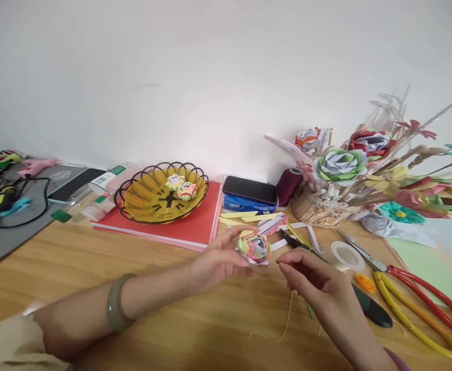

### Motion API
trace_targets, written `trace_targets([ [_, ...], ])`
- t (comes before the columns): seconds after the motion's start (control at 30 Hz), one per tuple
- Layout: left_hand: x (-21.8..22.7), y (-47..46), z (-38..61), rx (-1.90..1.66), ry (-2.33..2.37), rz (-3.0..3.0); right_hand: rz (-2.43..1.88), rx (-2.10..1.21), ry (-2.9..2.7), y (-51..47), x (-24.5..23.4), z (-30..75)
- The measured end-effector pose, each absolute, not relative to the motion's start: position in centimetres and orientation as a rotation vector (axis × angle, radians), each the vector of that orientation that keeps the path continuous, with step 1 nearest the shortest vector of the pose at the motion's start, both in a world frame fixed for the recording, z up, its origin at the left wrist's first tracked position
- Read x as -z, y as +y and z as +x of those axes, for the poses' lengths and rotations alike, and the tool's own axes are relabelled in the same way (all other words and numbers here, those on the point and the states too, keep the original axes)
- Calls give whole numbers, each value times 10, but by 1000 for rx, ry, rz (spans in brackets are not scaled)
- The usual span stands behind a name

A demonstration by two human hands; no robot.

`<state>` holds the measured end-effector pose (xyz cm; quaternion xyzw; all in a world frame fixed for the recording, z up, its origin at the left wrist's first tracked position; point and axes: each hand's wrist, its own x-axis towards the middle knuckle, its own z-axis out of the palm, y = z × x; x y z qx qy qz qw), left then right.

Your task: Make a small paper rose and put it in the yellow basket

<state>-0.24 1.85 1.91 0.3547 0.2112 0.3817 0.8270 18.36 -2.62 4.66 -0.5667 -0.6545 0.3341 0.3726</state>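
Observation:
My left hand (218,263) holds a small folded paper flower (254,246) of pink, green and grey strips, fingers curled round it above the wooden table (94,268). A green bangle (116,308) sits on that wrist. My right hand (314,283) is just right of the flower, fingers pinched on a thin pale thread (287,319) that trails down onto the table. A black-handled tool (368,306) lies under and beside the right hand.
A yellow wire basket (144,198) with two paper flowers stands on red card (195,226). Behind are a phone on a blue pack (250,196), a basket of paper flowers (337,180), paper strips, a tape roll (347,255) and red-yellow scissors (415,299). Cables and a glue gun lie far left.

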Motion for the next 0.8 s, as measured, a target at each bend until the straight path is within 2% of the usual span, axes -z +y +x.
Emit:
trace_targets([
  [0.2, -18, 14, 0, -808, 509, 851, -1479, -846, -1768, -25, -41, 175],
  [0.37, -18, 14, 2, -730, 568, 938, -1443, -713, -1857, -24, -39, 176],
  [0.53, -18, 16, -1, -657, 437, 845, -1444, -572, -1931, -25, -36, 180],
  [0.8, -17, 14, 0, -684, 512, 903, -1343, -556, -1867, -26, -40, 183],
])
